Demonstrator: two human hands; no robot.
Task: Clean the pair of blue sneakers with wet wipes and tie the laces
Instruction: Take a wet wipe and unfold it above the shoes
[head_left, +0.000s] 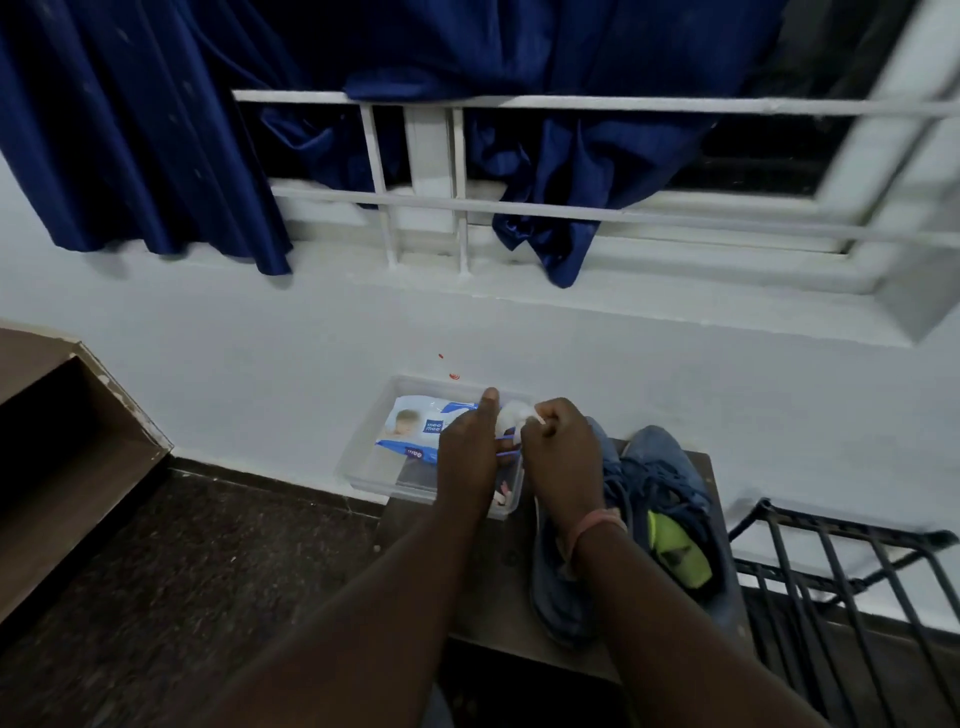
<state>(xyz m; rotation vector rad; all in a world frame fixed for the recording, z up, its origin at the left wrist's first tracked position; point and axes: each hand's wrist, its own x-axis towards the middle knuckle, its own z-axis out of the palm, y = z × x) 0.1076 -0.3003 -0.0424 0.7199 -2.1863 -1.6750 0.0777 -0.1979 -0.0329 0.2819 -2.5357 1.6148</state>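
Note:
Two blue sneakers stand side by side on a small brown stool (498, 587). The right sneaker (675, 514) shows a neon yellow insole. My right forearm partly hides the left sneaker (561, 597). Both hands are raised over the stool's far edge, close together. My left hand (467, 457) and my right hand (558, 457) pinch a thin blue lace (506, 453) stretched between them. A white crumpled wet wipe (511, 415) shows just above my right fingers. The wipes pack (415, 428), blue and white, lies in a clear plastic tray (363, 457) behind my left hand.
The tray overhangs the stool's far left corner against a white wall. A black metal rack (841, 587) stands right of the stool. Dark speckled floor (208, 571) and a brown wooden ledge (62, 415) lie to the left. Blue curtains (156, 130) hang over a white window grille above.

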